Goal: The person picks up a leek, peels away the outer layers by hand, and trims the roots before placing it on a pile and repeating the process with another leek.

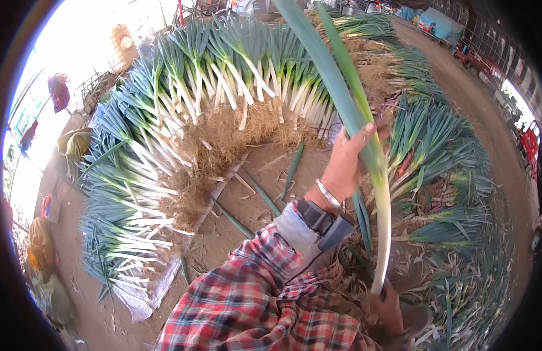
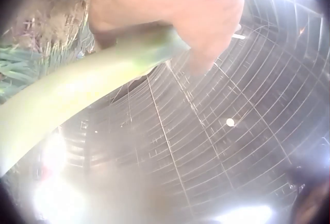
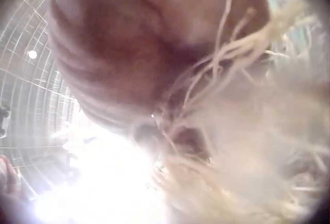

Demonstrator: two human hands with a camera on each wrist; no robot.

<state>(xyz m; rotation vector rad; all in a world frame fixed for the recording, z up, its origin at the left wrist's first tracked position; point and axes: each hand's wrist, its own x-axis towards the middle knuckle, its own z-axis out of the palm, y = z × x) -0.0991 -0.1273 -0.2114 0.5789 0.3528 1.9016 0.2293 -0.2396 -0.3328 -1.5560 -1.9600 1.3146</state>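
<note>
A long leek [image 1: 382,228] with a white shank and broad green leaves stands upright, tilted, in front of the person. The left hand [image 1: 345,167] grips it where the white turns green, thumb laid across the front. In the left wrist view the pale shank [image 2: 77,87] runs out from under that hand's curled fingers. Lower down, the right hand [image 1: 389,309] holds the root end of the same leek. Stringy roots [image 3: 227,54] hang against the right hand's palm in the right wrist view; part of that hand's fingers is hidden by them and by glare.
Trimmed leeks [image 1: 224,76] lie fanned in a wide arc, roots inward, partly on a white sheet [image 1: 143,298]. More leek bunches [image 1: 426,137] lie at the right, above loose leaf scraps [image 1: 458,286]. Cut leaves [image 1: 233,219] are scattered on the bare soil [image 1: 256,167].
</note>
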